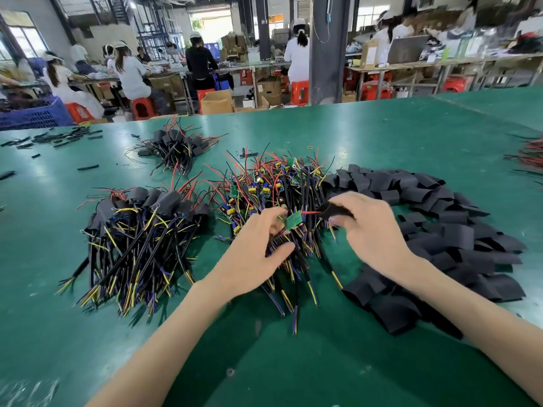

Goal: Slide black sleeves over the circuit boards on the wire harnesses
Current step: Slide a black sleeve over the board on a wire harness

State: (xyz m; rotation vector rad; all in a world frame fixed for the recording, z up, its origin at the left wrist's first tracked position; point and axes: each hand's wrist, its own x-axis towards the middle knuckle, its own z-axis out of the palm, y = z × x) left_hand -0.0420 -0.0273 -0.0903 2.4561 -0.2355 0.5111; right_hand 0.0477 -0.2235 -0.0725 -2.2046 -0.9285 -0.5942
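My left hand (258, 245) pinches a small green circuit board (294, 220) with its wires, just above the middle pile of bare harnesses (276, 186). My right hand (367, 227) grips a black sleeve (335, 210) right of the board. The board's red lead runs into the sleeve's mouth; the board itself is outside it. A big heap of loose black sleeves (435, 230) lies to the right. Two piles of sleeved harnesses sit at the left (147, 218) and farther back (173, 145).
The green table (382, 136) stretches back to its far edge. Short black tube pieces (61, 138) are scattered at the far left. More red and black wires (529, 155) lie at the right edge. People work at benches beyond the table.
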